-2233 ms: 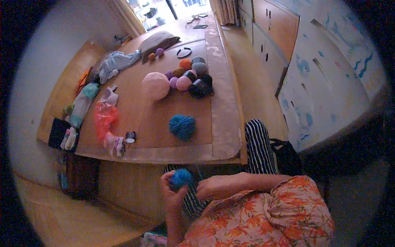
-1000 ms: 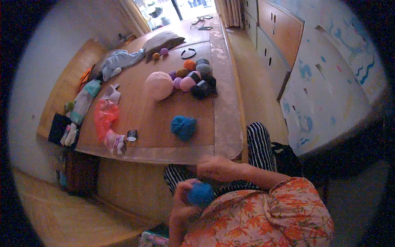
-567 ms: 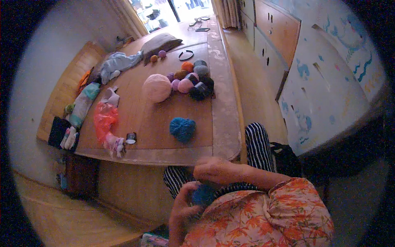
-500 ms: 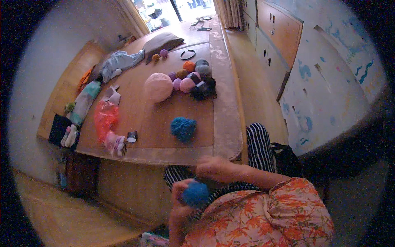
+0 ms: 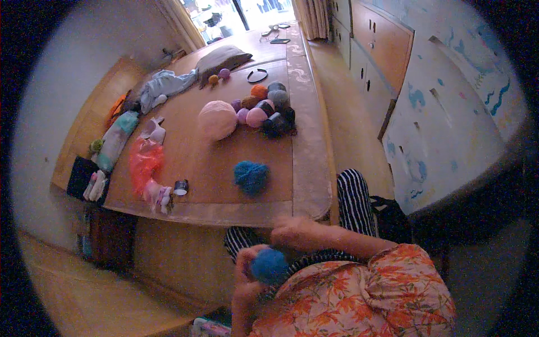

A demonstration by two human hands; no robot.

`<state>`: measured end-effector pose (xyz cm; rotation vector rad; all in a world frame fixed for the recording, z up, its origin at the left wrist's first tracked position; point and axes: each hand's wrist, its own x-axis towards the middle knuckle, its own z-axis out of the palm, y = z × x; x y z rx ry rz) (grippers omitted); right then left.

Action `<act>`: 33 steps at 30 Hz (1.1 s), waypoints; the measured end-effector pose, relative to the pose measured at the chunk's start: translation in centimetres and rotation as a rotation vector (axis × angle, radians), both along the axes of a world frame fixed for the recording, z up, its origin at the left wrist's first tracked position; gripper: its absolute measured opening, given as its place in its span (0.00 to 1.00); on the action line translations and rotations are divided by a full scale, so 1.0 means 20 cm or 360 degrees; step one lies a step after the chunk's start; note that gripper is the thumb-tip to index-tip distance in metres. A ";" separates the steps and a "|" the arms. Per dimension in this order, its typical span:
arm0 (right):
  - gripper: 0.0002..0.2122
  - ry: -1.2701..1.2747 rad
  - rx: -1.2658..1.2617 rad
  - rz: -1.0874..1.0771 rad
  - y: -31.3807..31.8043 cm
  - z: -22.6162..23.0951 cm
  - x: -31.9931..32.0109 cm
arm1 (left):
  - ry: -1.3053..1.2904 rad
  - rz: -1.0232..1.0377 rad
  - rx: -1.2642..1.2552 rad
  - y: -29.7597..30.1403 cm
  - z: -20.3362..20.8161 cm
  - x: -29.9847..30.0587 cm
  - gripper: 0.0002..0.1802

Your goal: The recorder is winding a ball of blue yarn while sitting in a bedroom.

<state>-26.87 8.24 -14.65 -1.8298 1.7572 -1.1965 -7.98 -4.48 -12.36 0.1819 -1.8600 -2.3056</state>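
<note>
A blue ball of yarn [image 5: 269, 265] sits in my left hand [image 5: 245, 268], whose fingers wrap round its left side above my lap. My right hand [image 5: 293, 231] is just above and right of the ball, fingers curled in and somewhat blurred. Whatever it pinches is too fine to make out. Ahead on the bed lies a loose heap of teal-blue yarn [image 5: 251, 177].
Beyond the heap are a large pale pink ball [image 5: 218, 120] and a cluster of yarn balls [image 5: 256, 117] in several colours. A red plastic bag [image 5: 147, 163] and a small dark cup-like container [image 5: 180, 187] lie to the left. White cabinets [image 5: 443, 112] line the right.
My right hand has shifted slightly right and down above the ball. The left hand still holds the yarn ball, nearly in place.
</note>
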 end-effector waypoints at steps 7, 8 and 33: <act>0.05 0.0130 0.0198 0.0612 -0.02 0.02 0.17 | -0.0094 0.0640 -0.0661 -0.15 -0.10 -0.02 0.30; 0.05 0.0131 0.0199 0.0602 -0.01 0.06 0.14 | -0.0245 0.0388 -0.0733 -0.14 -0.10 -0.01 0.31; 0.03 0.0105 0.0082 0.0484 0.00 -0.10 0.15 | 0.0229 0.0650 -0.0061 -0.09 -0.07 -0.08 0.36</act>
